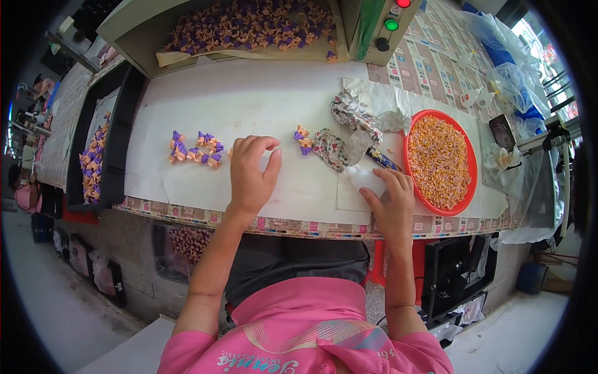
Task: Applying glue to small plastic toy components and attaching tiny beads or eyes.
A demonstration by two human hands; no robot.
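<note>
At the far left a black tray (118,143) is holding a heap of small purple and orange plastic pieces (93,163). On the white paper-covered bench (249,100), a short row of finished-looking purple and orange plastic pieces (194,149) is lying just left of the left hand (252,174); judging by that row, a handful are done. The left hand is resting palm down on the bench, its fingers (252,146) curled together as if closing on a small piece beneath them, though I cannot tell what they are pinching. Right of it, two more purple and orange pieces (303,139) are sitting apart, touching a crumpled floral cloth (339,134). The right hand (392,206) is lying near the bench's front edge, fingers loosely spread over a small white plastic bottle (363,178), touching it rather than clearly gripping. Further right, a round red plastic bowl (471,163) is brimming with tiny orange and yellow parts (439,161), so by my judgement most of the work is remaining. The pieces are looking tiny, knobby and two-toned, purple caps on orange bodies
</note>
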